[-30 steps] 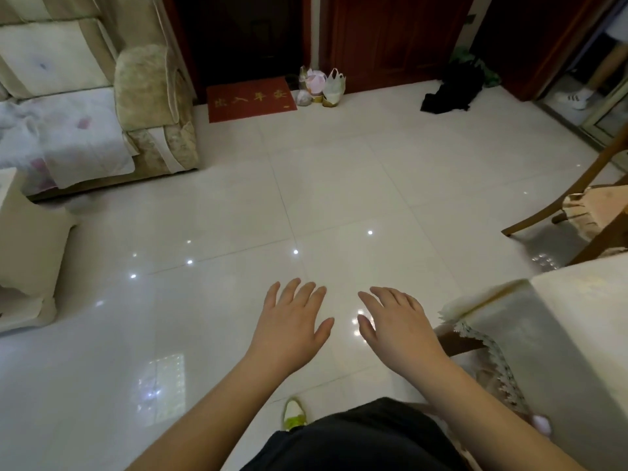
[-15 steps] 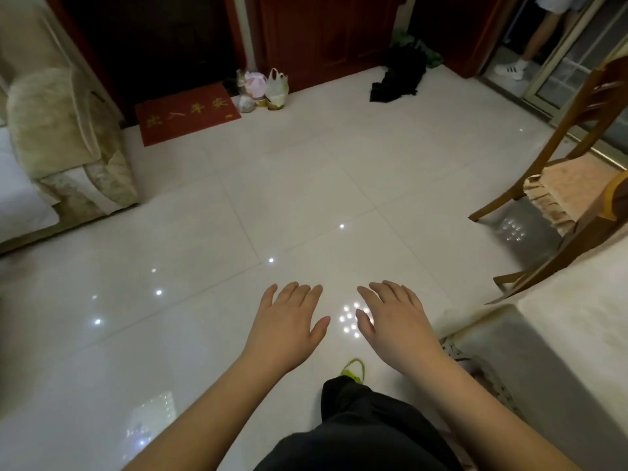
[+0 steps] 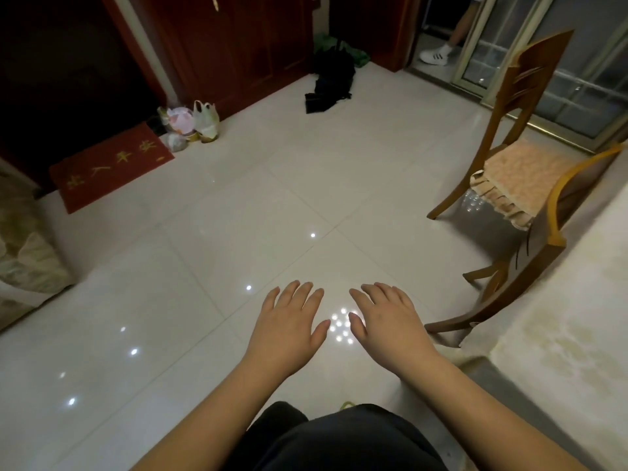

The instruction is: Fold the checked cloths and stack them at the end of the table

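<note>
My left hand (image 3: 289,329) and my right hand (image 3: 390,322) are held out side by side, palms down, above the tiled floor. Their fingers are spread and straight, and neither holds anything. A table (image 3: 564,334) with a cream patterned covering runs along the right edge of the view, just right of my right forearm. No checked cloth shows anywhere in the frame.
Two wooden chairs stand at the table: one with an orange frilled cushion (image 3: 516,178), one curved-backed (image 3: 530,266) closer. A red doormat (image 3: 112,168), plastic bags (image 3: 193,125) and a black heap (image 3: 329,86) lie by the dark doors. A sofa arm (image 3: 23,263) sits left. Someone's leg (image 3: 445,42) shows in the doorway.
The view has swung to the right: the sofa slid off to the left, and the chairs and table came further into view. Both hands kept their spread, palms-down pose.
</note>
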Demonstrator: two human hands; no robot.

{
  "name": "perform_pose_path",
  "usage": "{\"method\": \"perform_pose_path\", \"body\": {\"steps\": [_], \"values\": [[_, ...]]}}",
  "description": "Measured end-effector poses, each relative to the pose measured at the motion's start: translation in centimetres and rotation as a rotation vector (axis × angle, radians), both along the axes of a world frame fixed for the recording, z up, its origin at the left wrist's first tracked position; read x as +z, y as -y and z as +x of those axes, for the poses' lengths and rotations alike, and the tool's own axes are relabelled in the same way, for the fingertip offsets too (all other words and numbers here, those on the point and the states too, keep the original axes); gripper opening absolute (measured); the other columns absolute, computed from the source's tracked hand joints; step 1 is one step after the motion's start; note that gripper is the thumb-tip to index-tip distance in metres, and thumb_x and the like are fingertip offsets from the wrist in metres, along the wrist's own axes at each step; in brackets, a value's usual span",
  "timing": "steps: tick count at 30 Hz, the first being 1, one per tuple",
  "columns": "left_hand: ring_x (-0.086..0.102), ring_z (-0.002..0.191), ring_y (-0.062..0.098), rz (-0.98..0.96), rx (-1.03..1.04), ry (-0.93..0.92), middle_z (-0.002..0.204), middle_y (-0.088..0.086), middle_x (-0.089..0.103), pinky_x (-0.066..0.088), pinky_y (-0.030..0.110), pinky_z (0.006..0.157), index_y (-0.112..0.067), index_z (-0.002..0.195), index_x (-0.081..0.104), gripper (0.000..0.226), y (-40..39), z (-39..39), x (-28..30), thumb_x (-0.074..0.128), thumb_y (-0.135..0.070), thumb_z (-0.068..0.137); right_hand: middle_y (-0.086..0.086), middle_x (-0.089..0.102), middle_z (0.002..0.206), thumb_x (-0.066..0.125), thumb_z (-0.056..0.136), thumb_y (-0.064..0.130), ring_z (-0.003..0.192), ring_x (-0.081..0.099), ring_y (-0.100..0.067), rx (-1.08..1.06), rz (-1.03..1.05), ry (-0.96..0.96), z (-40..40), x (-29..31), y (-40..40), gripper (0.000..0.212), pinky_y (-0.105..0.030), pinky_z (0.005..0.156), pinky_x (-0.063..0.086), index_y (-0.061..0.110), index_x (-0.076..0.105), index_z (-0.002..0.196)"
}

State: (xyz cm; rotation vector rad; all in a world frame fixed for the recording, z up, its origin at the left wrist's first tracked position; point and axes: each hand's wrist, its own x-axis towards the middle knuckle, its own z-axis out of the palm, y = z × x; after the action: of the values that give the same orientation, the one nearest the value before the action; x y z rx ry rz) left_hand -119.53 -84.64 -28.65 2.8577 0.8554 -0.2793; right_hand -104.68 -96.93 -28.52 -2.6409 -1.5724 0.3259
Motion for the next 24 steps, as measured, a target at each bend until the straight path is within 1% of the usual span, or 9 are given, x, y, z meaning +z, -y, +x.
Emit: {"method": "perform_pose_path", "body": {"steps": [4, 8, 12, 14, 16, 18, 20, 22, 24], "values": [[0.042, 0.137, 0.023, 0.006, -0.066, 0.013, 0.147, 0.001, 0.048, 0.029, 0.045, 0.113, -0.022, 0.143, 0.046, 0.068, -4.3, 3.3, -0.6, 0.017, -0.057, 0.092, -0.004, 0.07, 0.114, 0.038, 0.088, 0.042, 0.107, 0.065, -0.025, -0.061, -0.037, 0.004, 2.5, 0.3, -3.8, 0.049, -0.044, 0.093, 0.051, 0.018, 0.069, 0.118], [0.05, 0.13, 0.022, 0.015, -0.123, 0.032, 0.139, 0.001, 0.056, 0.037, 0.045, 0.108, -0.022, 0.137, 0.054, 0.064, -9.7, 6.3, -1.4, 0.024, -0.056, 0.092, -0.004, 0.07, 0.113, 0.049, 0.084, 0.041, 0.105, 0.066, -0.026, -0.124, -0.054, 0.025, 4.8, 0.2, -8.7, 0.045, -0.044, 0.092, 0.051, 0.017, 0.069, 0.117], [0.046, 0.134, 0.023, 0.004, -0.197, 0.067, 0.143, 0.001, 0.052, 0.034, 0.046, 0.11, -0.022, 0.141, 0.049, 0.064, -15.7, 8.6, -1.3, 0.022, -0.053, 0.092, -0.004, 0.072, 0.109, 0.036, 0.085, 0.043, 0.099, 0.068, -0.025, -0.165, -0.119, 0.015, 6.3, 0.7, -13.9, 0.052, -0.042, 0.086, 0.054, 0.018, 0.071, 0.114], [0.042, 0.137, 0.023, -0.007, -0.239, 0.063, 0.147, 0.001, 0.048, 0.031, 0.046, 0.112, -0.023, 0.144, 0.044, 0.067, -18.5, 9.6, -1.0, 0.018, -0.052, 0.09, -0.004, 0.071, 0.112, 0.033, 0.085, 0.044, 0.101, 0.067, -0.026, -0.18, -0.094, 0.042, 7.0, 0.8, -16.0, 0.055, -0.042, 0.087, 0.054, 0.019, 0.07, 0.117], [0.037, 0.141, 0.022, -0.014, -0.283, 0.049, 0.151, 0.0, 0.042, 0.026, 0.045, 0.115, -0.023, 0.148, 0.037, 0.072, -21.0, 11.0, -0.4, 0.01, -0.053, 0.089, -0.006, 0.063, 0.129, 0.034, 0.092, 0.042, 0.117, 0.059, -0.027, -0.205, -0.074, 0.029, 7.9, 1.1, -17.8, 0.052, -0.043, 0.1, 0.045, 0.02, 0.06, 0.131], [0.031, 0.143, 0.021, -0.028, -0.329, 0.039, 0.155, -0.001, 0.036, 0.022, 0.044, 0.117, -0.025, 0.151, 0.03, 0.078, -22.7, 12.3, 0.1, 0.002, -0.056, 0.085, -0.006, 0.046, 0.148, 0.036, 0.1, 0.041, 0.136, 0.041, -0.028, -0.208, -0.085, -0.009, 9.0, 1.1, -19.1, 0.051, -0.043, 0.113, 0.028, 0.02, 0.042, 0.146], [0.027, 0.145, 0.019, -0.047, -0.364, 0.038, 0.157, -0.003, 0.031, 0.02, 0.043, 0.118, -0.026, 0.152, 0.025, 0.081, -24.0, 13.7, 0.5, -0.003, -0.058, 0.083, -0.006, 0.037, 0.154, 0.035, 0.101, 0.041, 0.141, 0.032, -0.028, -0.239, -0.074, 0.001, 10.2, 1.2, -20.0, 0.053, -0.042, 0.116, 0.019, 0.021, 0.033, 0.15], [0.034, 0.141, 0.02, -0.041, -0.372, 0.059, 0.153, -0.002, 0.039, 0.025, 0.044, 0.116, -0.025, 0.15, 0.033, 0.078, -25.3, 15.5, 0.7, 0.004, -0.058, 0.086, -0.005, 0.034, 0.155, 0.033, 0.102, 0.042, 0.143, 0.029, -0.027, -0.264, -0.059, 0.003, 11.6, 1.3, -21.0, 0.054, -0.041, 0.117, 0.017, 0.021, 0.031, 0.151], [0.048, 0.131, 0.021, -0.024, -0.376, 0.062, 0.141, 0.0, 0.053, 0.037, 0.045, 0.108, -0.022, 0.142, 0.048, 0.069, -26.5, 17.5, 0.7, 0.017, -0.056, 0.09, -0.004, 0.033, 0.156, 0.032, 0.102, 0.042, 0.143, 0.028, -0.026, -0.282, -0.064, -0.001, 13.4, 1.4, -21.8, 0.054, -0.04, 0.117, 0.016, 0.022, 0.029, 0.152]]}}
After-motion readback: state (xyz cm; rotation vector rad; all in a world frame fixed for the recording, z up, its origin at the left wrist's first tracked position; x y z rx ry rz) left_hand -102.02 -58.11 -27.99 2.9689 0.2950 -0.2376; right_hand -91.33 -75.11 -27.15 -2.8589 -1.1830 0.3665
